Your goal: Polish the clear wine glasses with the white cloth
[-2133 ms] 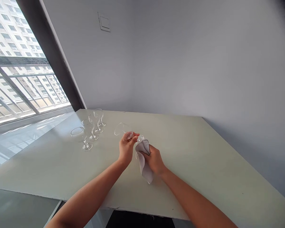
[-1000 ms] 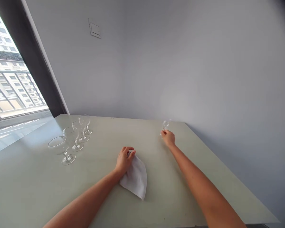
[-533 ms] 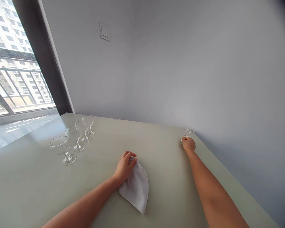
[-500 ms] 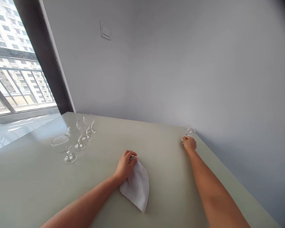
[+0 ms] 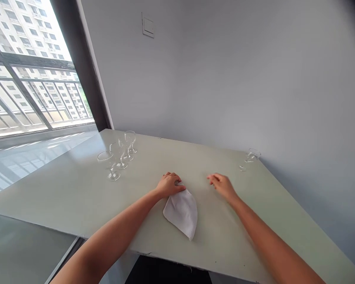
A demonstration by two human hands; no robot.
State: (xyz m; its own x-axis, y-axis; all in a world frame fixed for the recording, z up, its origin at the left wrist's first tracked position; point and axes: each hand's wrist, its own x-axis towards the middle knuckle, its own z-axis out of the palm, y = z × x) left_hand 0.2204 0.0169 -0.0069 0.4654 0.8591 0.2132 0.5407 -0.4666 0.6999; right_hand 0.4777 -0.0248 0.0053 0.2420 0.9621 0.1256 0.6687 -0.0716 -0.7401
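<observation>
My left hand (image 5: 170,184) grips the upper end of a folded white cloth (image 5: 182,211), which hangs down onto the table's near middle part. My right hand (image 5: 221,185) is over the table to the right of the cloth, fingers loosely bent and slightly apart, with nothing in them. Beyond it, by the far right edge, a clear stemmed glass (image 5: 252,155) stands apart from the hand. Several more stemmed glasses form a row at the left, the nearest glass (image 5: 106,161) being closest to my left hand.
The pale table (image 5: 85,197) meets a grey wall (image 5: 239,79) along its back and right sides. A light switch (image 5: 148,26) is on the wall. At the left is a large window (image 5: 32,98). A dark opening (image 5: 165,272) shows below the table's near edge.
My right hand has let go of the glass at the far right and drawn back to the left. My left hand keeps hold of the cloth. The view has turned left and down.
</observation>
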